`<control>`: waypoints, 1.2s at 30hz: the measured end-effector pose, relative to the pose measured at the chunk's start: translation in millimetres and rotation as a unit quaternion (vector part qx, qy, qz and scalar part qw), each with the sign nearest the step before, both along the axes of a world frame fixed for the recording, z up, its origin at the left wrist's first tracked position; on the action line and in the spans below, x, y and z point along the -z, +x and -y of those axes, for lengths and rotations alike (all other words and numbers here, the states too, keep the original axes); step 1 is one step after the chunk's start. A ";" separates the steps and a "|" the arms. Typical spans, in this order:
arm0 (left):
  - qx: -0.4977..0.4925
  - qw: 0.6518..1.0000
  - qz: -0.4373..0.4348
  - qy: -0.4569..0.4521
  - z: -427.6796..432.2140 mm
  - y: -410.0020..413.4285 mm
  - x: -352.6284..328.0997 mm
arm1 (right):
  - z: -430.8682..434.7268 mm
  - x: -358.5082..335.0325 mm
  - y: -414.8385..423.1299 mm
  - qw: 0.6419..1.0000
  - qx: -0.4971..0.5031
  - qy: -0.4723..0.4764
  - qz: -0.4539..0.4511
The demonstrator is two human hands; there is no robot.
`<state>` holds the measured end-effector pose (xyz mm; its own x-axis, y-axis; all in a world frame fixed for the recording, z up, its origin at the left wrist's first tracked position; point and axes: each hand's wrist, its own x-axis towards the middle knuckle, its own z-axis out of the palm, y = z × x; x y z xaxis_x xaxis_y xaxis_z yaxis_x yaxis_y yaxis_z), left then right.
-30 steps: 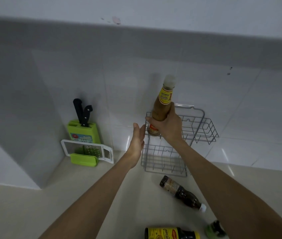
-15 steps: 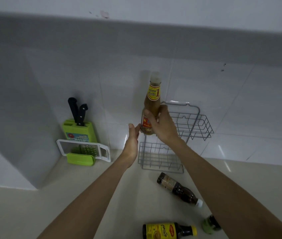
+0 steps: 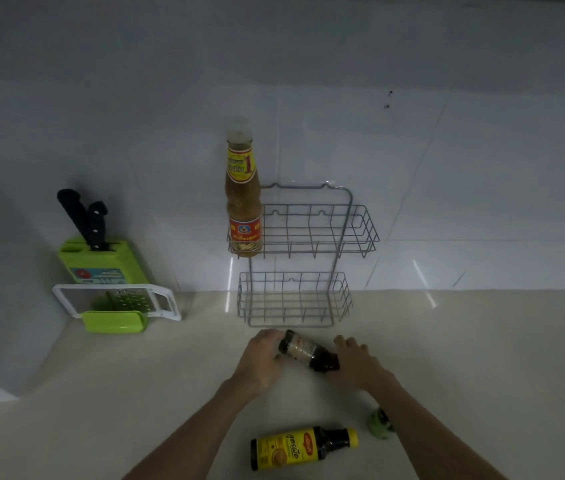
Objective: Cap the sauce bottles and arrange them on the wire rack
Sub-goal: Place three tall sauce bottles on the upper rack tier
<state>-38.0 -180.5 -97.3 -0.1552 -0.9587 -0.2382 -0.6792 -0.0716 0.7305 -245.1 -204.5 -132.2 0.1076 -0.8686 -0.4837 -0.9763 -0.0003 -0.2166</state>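
- Bottles number three in view, plus a green piece that may be a cap or a fourth bottle seen end-on; it is too small to tell.
- The wire rack leans or hangs at the tiled wall and serves as the landmark; it has an upper and a lower basket.
- The tall orange sauce bottle stands upright in the left end of the rack's upper basket, pale cap on.
- The lower basket holds nothing.
- The dark sauce bottle lies on its side on the table just in front of the rack's lower basket, base pointing toward the rack.
- The left hand cups that bottle's base end with curled fingers; the right hand closes over its neck end, hiding the cap, so both hands hold the one bottle.
- The yellow-labelled bottle lies farther from the rack, nearer the person, yellow cap fitted; the green piece sits beside its cap end.
- The step in hand looks like picking up the dark bottle and checking or tightening its cap.
- The next move likely calls for turning it upright, lifting it over a basket's front wire and setting it down beside the orange bottle without knocking it.
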 end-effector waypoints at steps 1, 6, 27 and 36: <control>0.005 1.000 0.006 0.007 -1.0 -4.8 4.6 | -1.4 7.8 -0.4 1.000 -0.001 0.005 -0.009; 0.006 0.999 0.027 0.032 -4.4 -16.5 13.2 | -0.2 24.0 3.1 0.998 -0.010 0.003 -0.058; -0.259 0.940 -0.148 -0.168 12.9 13.4 -69.6 | -13.6 -160.6 7.3 0.859 0.116 -0.323 0.380; -0.207 0.929 -0.212 -0.222 52.7 36.1 -151.0 | 36.2 -261.5 57.9 0.690 0.134 -0.504 0.502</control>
